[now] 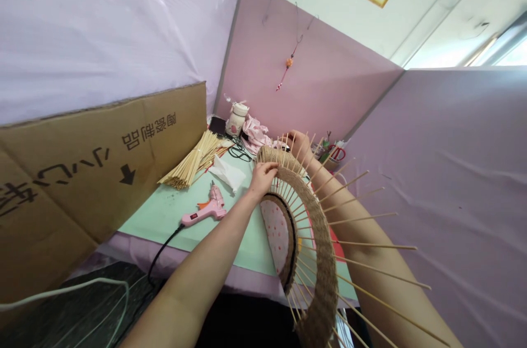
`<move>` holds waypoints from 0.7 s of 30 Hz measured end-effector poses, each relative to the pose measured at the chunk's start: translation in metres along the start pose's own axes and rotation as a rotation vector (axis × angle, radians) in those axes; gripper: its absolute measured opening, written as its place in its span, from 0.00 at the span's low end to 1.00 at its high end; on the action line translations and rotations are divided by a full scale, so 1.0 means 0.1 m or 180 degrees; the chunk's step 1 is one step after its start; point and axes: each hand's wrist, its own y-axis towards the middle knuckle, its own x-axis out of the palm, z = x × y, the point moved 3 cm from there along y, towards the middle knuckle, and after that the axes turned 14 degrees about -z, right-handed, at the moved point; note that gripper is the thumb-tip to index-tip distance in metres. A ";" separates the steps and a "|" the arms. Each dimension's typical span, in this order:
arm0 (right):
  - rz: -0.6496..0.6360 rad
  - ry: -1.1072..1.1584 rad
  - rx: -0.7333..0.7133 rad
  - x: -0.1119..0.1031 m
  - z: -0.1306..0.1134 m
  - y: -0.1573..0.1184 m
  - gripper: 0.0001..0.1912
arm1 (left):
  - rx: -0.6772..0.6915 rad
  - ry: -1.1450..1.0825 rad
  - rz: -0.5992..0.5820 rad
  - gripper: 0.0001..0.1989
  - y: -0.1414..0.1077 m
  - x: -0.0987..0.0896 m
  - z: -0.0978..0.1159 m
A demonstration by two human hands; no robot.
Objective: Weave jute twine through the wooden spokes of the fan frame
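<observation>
A basket in the making (319, 227) stands tilted on the front right of the table, with thin sticks radiating out through a woven brown band. Its base (276, 233) is covered in white fabric with red dots and edged by a dark braid. My left hand (263, 179) pinches the inner edge of the woven band near its far end. Beyond the band, my right hand (300, 145) is closed among the stick tips, its fingers partly hidden by the sticks. What it grips cannot be made out.
A pink glue gun (208, 211) lies left of my left forearm, its black cord running off the table edge. Behind it are a white tissue (228, 173) and a bundle of sticks (191, 164). A cardboard sheet (102, 172) borders the left; a white jar (237, 119) stands behind.
</observation>
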 end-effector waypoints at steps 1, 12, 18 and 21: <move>0.0028 0.0009 -0.0006 0.01 0.00 0.02 0.11 | -0.0001 0.0010 0.0002 0.12 0.00 0.00 0.00; 0.0148 0.0472 0.0098 0.10 0.11 0.16 0.12 | 0.0009 0.0063 -0.0013 0.13 0.02 0.02 -0.05; -0.0146 0.0598 0.0302 0.20 0.16 0.24 0.12 | 0.0016 0.0126 -0.0004 0.13 0.01 0.02 -0.05; -0.0290 0.0499 0.0423 0.26 0.20 0.15 0.11 | 0.0072 0.0169 0.0009 0.12 0.01 0.02 -0.05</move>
